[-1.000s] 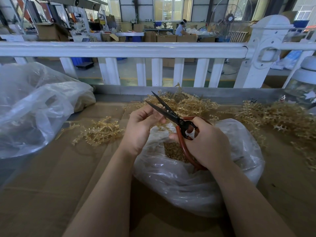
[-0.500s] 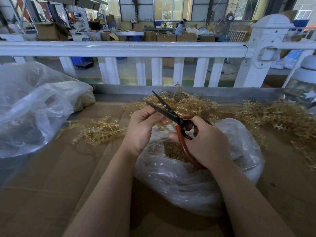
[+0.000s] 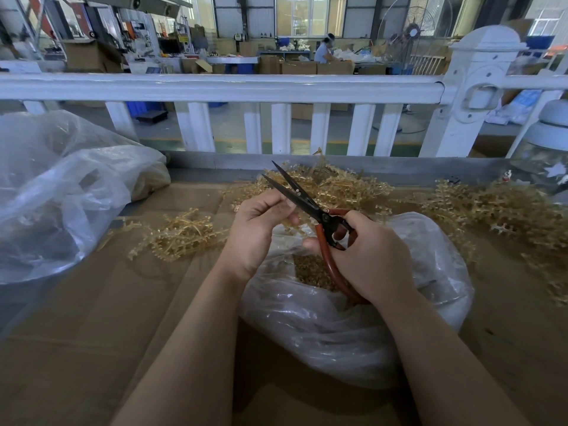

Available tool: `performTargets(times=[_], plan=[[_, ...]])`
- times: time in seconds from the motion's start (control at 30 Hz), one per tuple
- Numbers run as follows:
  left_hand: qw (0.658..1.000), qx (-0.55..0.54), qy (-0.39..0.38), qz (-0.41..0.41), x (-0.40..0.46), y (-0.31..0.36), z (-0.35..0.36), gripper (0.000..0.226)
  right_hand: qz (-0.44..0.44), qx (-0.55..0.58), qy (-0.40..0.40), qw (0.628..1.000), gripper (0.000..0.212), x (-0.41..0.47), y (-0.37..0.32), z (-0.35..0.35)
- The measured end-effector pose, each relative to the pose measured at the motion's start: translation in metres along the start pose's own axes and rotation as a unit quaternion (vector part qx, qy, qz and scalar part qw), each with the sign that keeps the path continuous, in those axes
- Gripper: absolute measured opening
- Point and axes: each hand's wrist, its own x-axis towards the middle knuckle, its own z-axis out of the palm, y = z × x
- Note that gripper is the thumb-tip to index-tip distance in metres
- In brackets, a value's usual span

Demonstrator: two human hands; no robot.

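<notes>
"While the scissors (image 3: pixel 307 204) stand parted, how far along are you?"

"Partway, I'd judge. Seen from my head camera, cut bits (image 3: pixel 313 273) lie in the clear bag (image 3: pixel 353 339) under my hands, but heaps of golden sprigs (image 3: pixel 181 235) wait on the cardboard (image 3: pixel 92 348)."

"And your hands?"

"My right hand (image 3: pixel 372 259) is curled round the red handles, above the bag's mouth. My left hand (image 3: pixel 258 232) pinches a sprig (image 3: pixel 291 223) at the blades, mostly hidden by my fingers."

"Counts?"

"One pair of scissors, three heaps, two bags with the other bag (image 3: pixel 61 195) far left."
</notes>
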Motion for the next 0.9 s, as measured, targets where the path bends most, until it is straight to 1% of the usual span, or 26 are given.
performTargets(times=[0.07, 0.17, 0.3, 0.4, 0.53, 0.77, 0.9], plan=[[1.0, -0.007, -0.005, 0.003, 0.0, 0.0, 0.0005, 0.029, 0.0, 0.001, -0.002, 1.0, 0.056, 0.0002, -0.0005, -0.0002], [1.0, -0.016, -0.012, 0.004, 0.0004, 0.0007, 0.0007, 0.029, 0.01, -0.002, -0.017, 1.0, 0.06, 0.0006, 0.0005, 0.0009], [0.999, -0.029, -0.032, 0.001, 0.0011, 0.0014, 0.0027, 0.025, 0.013, 0.01, -0.023, 1.0, 0.052, 0.001, 0.0008, 0.0014], [0.999, -0.029, -0.045, 0.0, 0.0012, 0.0006, 0.0046, 0.028, 0.012, 0.019, -0.028, 0.999, 0.05, 0.0008, 0.001, 0.0024], [0.998, -0.034, -0.048, -0.001, 0.0012, -0.0002, 0.004, 0.028, 0.009, 0.024, -0.027, 0.999, 0.047, 0.0006, 0.0027, 0.004], [0.998, -0.038, -0.056, -0.01, -0.0002, 0.0018, 0.0036, 0.02, -0.007, 0.023, -0.022, 0.999, 0.043, 0.0002, 0.0027, 0.0036], [0.998, -0.035, -0.057, -0.009, -0.0003, 0.0025, 0.0044, 0.02, -0.009, 0.03, -0.008, 0.999, 0.041, -0.0005, 0.0028, 0.0027]])
